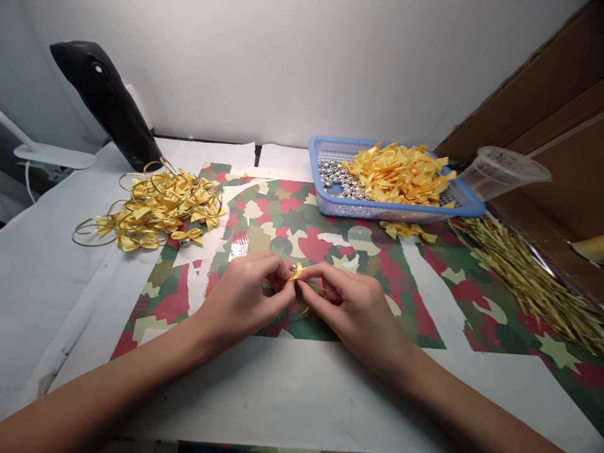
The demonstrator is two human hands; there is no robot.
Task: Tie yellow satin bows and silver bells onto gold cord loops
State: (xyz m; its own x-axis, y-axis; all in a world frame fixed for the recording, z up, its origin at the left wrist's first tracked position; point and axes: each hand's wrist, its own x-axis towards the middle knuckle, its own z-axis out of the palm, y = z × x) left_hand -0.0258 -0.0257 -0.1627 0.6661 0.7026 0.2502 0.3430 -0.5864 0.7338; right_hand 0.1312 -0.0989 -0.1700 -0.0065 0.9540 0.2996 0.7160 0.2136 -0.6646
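Note:
My left hand and my right hand meet over the middle of the patterned paper. Both pinch a small yellow ribbon bow with a tiny silver bell at its centre, held between the fingertips. A thin gold tie trails down from it under my right fingers. Both hands are closed on this piece. A blue basket at the back right holds several yellow bows and silver bells.
A heap of finished bows with gold loops lies at the left. Gold twist ties are spread at the right beside a tipped clear plastic cup and a cardboard wall. A black lamp base stands back left.

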